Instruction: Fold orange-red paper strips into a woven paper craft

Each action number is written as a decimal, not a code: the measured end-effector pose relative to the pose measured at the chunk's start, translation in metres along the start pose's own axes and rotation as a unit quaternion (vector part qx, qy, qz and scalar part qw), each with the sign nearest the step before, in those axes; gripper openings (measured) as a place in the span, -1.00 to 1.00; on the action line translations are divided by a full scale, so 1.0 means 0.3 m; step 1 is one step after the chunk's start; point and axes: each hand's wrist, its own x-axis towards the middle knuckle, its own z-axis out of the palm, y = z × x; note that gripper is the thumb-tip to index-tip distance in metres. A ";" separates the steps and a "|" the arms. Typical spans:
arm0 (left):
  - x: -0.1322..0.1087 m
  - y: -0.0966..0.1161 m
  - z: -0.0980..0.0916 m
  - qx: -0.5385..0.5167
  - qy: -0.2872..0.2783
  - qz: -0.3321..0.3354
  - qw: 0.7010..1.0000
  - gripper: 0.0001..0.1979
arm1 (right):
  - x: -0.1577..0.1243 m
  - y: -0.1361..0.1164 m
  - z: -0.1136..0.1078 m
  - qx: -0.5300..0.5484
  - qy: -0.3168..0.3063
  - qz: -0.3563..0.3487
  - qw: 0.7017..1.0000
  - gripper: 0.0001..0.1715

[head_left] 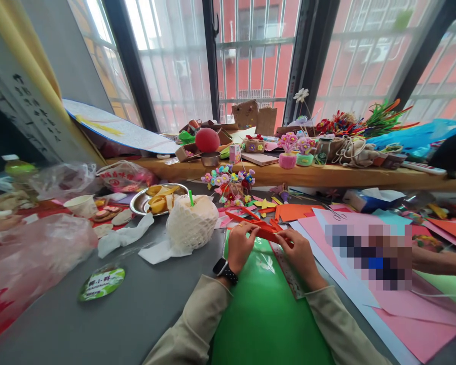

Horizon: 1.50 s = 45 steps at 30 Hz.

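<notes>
A strip of folded red paper (266,234) is stretched between my two hands above a glossy green sheet (268,309). My left hand (240,248), with a watch on the wrist, pinches its left end. At the other end, the fingers of my right hand (298,253) are closed on the same paper. Further red and orange paper pieces (296,212) lie just beyond my hands. A patterned strip like a ruler (289,274) is partly hidden beneath my right hand.
Left of my hands stands a netted coconut (193,223) with a green straw, near a metal bowl (137,202) holding banana peels. Pink paper sheets (421,324) and scissors (336,215) lie to the right. Another person's forearm (441,262) reaches in there, its hand blurred.
</notes>
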 end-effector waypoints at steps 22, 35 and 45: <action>-0.007 0.012 0.012 -0.001 -0.096 0.083 0.992 -0.81 | 0.008 -0.009 -0.010 -0.033 0.023 -0.067 0.997 -0.84; 0.007 0.010 -0.004 -0.025 0.004 0.048 0.999 -0.81 | 0.006 -0.010 0.003 -0.020 0.047 -0.045 0.998 -0.85; -0.007 0.016 0.003 -0.051 -0.092 0.085 0.991 -0.82 | 0.007 -0.023 -0.008 0.007 0.000 -0.072 0.997 -0.86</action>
